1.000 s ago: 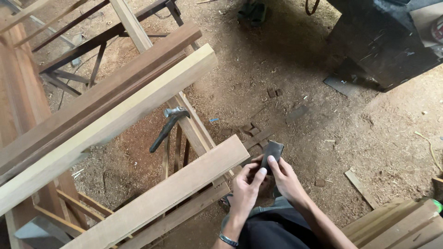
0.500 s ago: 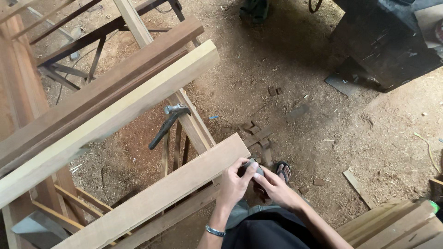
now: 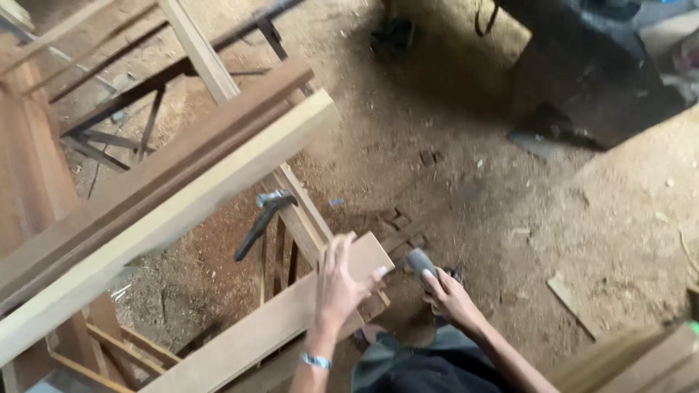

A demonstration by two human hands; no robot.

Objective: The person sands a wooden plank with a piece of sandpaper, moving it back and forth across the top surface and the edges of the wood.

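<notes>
Plank (image 3: 291,320) end lies under the flat, spread left hand (image 3: 341,285), unclamped on the frame; it could slide or tip. Right hand (image 3: 445,292), just right of it, wraps a grey block (image 3: 421,262). Hammer (image 3: 263,220) perches nearby and may drop.

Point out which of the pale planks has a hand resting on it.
The lower, nearer plank: the left hand lies flat on its end. The longer pale plank above it is untouched.
</notes>
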